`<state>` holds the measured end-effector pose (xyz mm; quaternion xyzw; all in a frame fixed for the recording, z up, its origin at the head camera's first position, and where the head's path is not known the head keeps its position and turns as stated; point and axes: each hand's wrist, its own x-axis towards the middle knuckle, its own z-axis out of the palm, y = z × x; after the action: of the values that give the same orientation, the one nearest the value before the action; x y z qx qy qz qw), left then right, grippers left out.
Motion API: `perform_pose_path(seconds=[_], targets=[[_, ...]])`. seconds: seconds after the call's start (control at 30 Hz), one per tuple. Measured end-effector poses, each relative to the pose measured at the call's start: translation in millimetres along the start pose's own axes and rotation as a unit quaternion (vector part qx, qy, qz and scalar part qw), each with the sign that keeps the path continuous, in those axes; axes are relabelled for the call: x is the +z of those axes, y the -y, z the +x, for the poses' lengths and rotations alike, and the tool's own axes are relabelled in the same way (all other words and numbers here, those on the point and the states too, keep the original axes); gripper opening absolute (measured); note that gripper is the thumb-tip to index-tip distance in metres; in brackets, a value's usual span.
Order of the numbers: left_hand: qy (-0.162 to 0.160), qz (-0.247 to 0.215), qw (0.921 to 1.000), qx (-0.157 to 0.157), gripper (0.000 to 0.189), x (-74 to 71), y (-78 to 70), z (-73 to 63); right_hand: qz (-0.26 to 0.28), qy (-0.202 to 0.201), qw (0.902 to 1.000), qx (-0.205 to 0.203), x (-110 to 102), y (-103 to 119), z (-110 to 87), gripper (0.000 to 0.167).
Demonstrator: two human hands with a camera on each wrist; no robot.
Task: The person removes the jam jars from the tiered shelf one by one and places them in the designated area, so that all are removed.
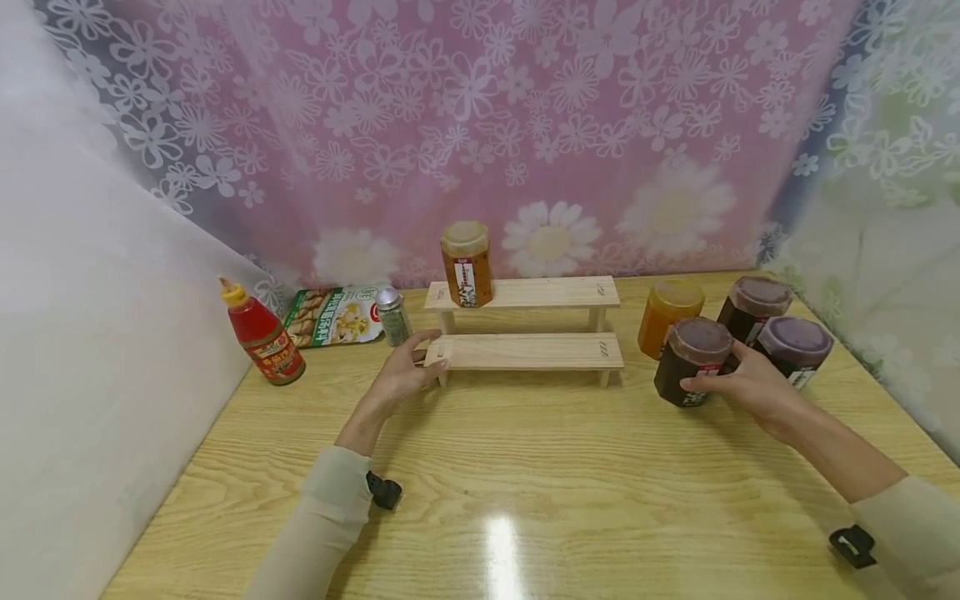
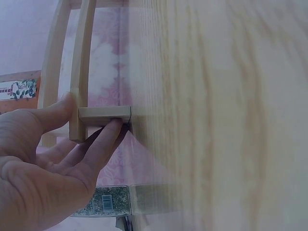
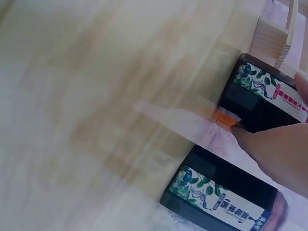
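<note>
A two-step wooden rack [image 1: 525, 352] stands on the table. My left hand [image 1: 401, 373] holds the left end of its lower step; in the left wrist view the thumb lies on the board and the fingers reach round the leg [image 2: 105, 113]. A dark jam jar [image 1: 690, 367] is gripped in my right hand [image 1: 757, 387], right of the rack. Its flowered label [image 3: 260, 82] shows in the right wrist view. Whether its base touches the table I cannot tell. Around it stand an orange jar [image 1: 660, 321], a dark jar [image 1: 752, 304] and a purple-lidded jar [image 1: 798, 343].
An amber jar [image 1: 468, 267] stands at the left of the upper step. Left of the rack are a small shaker with green contents [image 1: 393, 318], a food packet [image 1: 337, 315] and a red sauce bottle [image 1: 264, 337]. Floral cloth [image 1: 480, 125] hangs behind the table [image 1: 465, 475].
</note>
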<state>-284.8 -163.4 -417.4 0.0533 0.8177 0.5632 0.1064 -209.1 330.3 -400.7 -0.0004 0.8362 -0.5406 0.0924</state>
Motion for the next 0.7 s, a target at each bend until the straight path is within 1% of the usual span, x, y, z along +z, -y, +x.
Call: perform_pose_path(seconds=[0.13,0.33,0.47,0.6,0.7], targets=[[0.0,0.002,1.0,0.0,0.061,0.0,-0.5,-0.4,-0.01,0.003,0.9999,-0.003,-4,6,-3.3,0.106],[-0.001,-0.001,1.0,0.003,0.061,-1.0,-0.8,0.3,-0.041,-0.006,0.999,-0.015,-14,15,-5.5,0.094],[-0.002,0.003,1.0,0.001,0.062,-0.9,-1.6,0.4,-0.012,-0.005,0.9995,-0.027,-20,25,-7.3,0.089],[-0.002,0.008,1.0,-0.002,0.062,-0.7,-1.6,-0.2,-0.003,-0.017,0.9979,-0.062,-26,34,-9.8,0.072],[-0.003,0.008,1.0,-0.002,0.061,-0.8,-0.6,-0.7,-0.008,-0.024,0.9957,-0.089,-28,41,-10.9,0.06]])
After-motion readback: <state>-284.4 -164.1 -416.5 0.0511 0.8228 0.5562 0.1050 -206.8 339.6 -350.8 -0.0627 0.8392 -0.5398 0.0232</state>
